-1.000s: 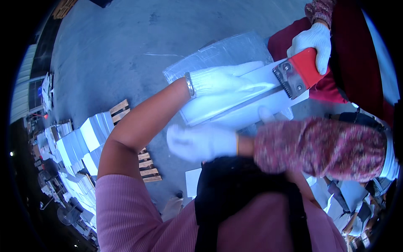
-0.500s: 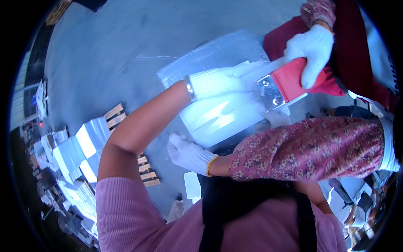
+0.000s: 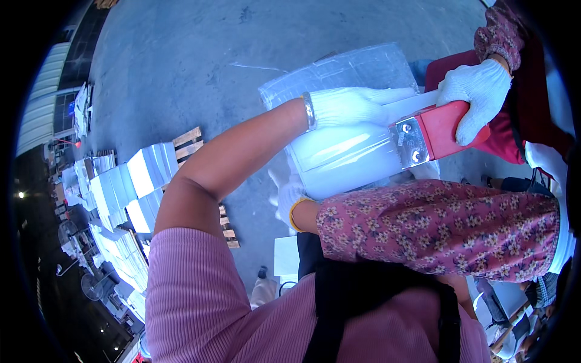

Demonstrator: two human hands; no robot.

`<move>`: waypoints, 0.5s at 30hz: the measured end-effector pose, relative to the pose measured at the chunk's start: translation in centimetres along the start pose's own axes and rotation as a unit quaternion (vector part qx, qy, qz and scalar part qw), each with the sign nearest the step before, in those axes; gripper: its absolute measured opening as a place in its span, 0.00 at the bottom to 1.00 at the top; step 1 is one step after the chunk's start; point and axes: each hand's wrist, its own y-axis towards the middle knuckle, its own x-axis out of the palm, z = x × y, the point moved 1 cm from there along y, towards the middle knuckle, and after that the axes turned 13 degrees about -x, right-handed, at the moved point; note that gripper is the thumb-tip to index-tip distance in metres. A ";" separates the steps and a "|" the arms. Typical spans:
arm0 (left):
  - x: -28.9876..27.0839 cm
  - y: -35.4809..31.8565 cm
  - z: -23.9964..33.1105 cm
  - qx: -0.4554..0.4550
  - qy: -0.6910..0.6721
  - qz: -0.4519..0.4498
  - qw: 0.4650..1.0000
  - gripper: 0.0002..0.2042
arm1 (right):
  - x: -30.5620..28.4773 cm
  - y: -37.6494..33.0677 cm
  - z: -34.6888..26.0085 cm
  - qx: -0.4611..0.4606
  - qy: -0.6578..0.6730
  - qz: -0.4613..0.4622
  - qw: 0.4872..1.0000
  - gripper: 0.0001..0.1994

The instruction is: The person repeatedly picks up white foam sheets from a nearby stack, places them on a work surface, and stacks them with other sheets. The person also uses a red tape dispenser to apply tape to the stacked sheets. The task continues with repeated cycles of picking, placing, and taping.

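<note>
My left hand [image 3: 357, 109], in a white knit glove, lies flat with fingers stretched toward the right on a glossy white bundle [image 3: 339, 160]. Beside its fingertips is a red hand tool [image 3: 445, 130] with a shiny bolted metal plate, which rests on the bundle's right end. A co-worker's gloved hand [image 3: 475, 97] grips that tool. The co-worker's other gloved hand [image 3: 287, 202] is at the bundle's near left corner, on a floral-sleeved arm [image 3: 436, 227] crossing before me. Below the tool, a bit of white glove [image 3: 426, 171] shows, likely my right hand; its fingers are hidden.
Beyond the bundle lies a clear plastic-wrapped sheet or pack [image 3: 345, 69]. White stacks [image 3: 142, 172] stand on wooden pallets [image 3: 187, 145] at left. A fan [image 3: 94, 285] is at lower left. The co-worker's dark red clothing [image 3: 502, 136] borders the right side.
The view has shifted, so most things sit farther right. The co-worker's near hand has moved in from the floor side to the bundle's corner. My left hand stays on the bundle.
</note>
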 end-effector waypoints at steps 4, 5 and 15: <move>-0.1 0.0 0.8 -0.081 -0.028 0.002 0.996 0.29 | -0.5 -0.6 0.3 -0.030 -0.084 0.003 0.996 0.15; 0.2 0.0 1.1 -0.064 -0.026 0.001 0.998 0.29 | -0.7 -1.1 0.4 -0.030 -0.107 -0.003 0.994 0.15; 0.2 -0.2 1.0 -0.096 -0.036 0.052 0.993 0.31 | -9.1 -16.8 7.4 -0.230 -0.791 -0.246 0.510 0.21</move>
